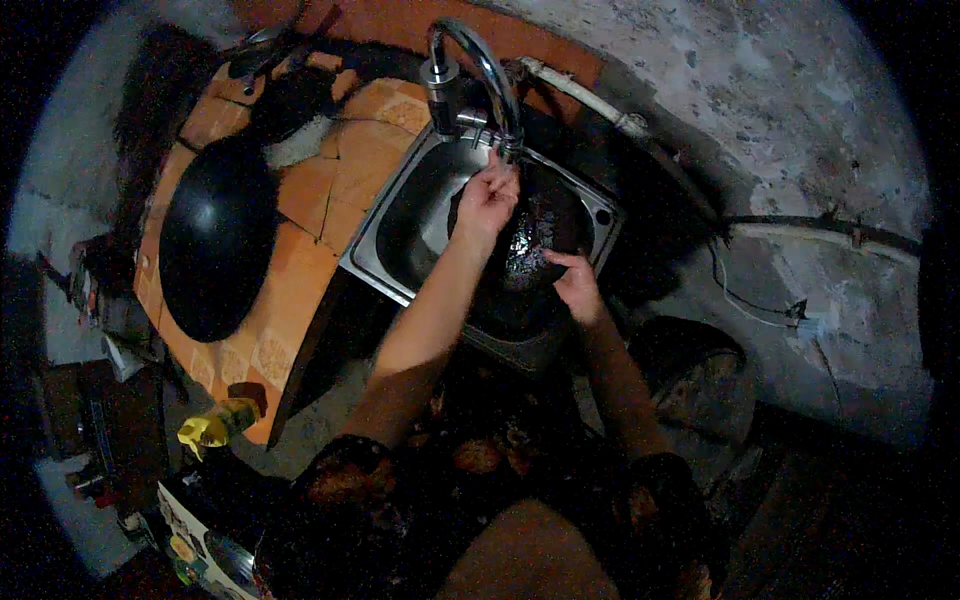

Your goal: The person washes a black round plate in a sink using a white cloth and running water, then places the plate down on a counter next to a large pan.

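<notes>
A dark, round pan (527,255) with a wet, shiny surface sits tilted in the steel sink (375,272). My right hand (577,287) grips its right edge, thumb on top; the other fingers are partly hidden. Directly below the spout end of the chrome tap (492,72) is my left hand (488,203), over the pan's far left part. Its fingers are curled together, one pointing up toward the spout. Whatever they may hold is too dark and small to make out.
Left of the sink, a large black wok-like pan (218,240) lies on the orange tiled counter (300,205). A yellow-capped bottle (215,425) is by the counter's near end. Pipes (580,92) run along the rough grey wall at right. A dark round container (700,385) stands below right.
</notes>
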The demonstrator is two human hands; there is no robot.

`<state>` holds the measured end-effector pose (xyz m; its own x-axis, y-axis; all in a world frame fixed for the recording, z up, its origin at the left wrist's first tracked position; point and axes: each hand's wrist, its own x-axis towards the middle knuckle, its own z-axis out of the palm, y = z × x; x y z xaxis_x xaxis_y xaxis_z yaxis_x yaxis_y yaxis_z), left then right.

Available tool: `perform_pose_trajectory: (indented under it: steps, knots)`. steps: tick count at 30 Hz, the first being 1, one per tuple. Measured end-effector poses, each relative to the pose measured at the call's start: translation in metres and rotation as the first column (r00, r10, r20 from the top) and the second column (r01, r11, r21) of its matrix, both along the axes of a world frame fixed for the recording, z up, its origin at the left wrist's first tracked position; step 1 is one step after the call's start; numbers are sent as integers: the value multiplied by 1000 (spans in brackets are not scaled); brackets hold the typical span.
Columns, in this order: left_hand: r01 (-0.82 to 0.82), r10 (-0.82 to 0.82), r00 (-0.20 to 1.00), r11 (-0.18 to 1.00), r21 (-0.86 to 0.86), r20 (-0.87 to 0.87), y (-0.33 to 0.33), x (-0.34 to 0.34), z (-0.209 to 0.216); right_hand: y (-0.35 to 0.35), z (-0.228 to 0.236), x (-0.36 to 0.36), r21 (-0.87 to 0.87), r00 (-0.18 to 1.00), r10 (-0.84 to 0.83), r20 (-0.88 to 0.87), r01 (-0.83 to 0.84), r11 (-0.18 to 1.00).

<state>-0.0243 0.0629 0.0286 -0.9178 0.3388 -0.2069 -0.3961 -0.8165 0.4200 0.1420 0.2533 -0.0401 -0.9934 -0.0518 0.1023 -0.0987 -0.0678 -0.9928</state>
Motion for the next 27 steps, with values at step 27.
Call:
perform_pose_trajectory:
  steps: [27]
  knots:
    - [209, -359, 933, 539, -816, 2, -141, 18, 58, -31, 28, -100, -283, 667, -33, 745, 361, 889]
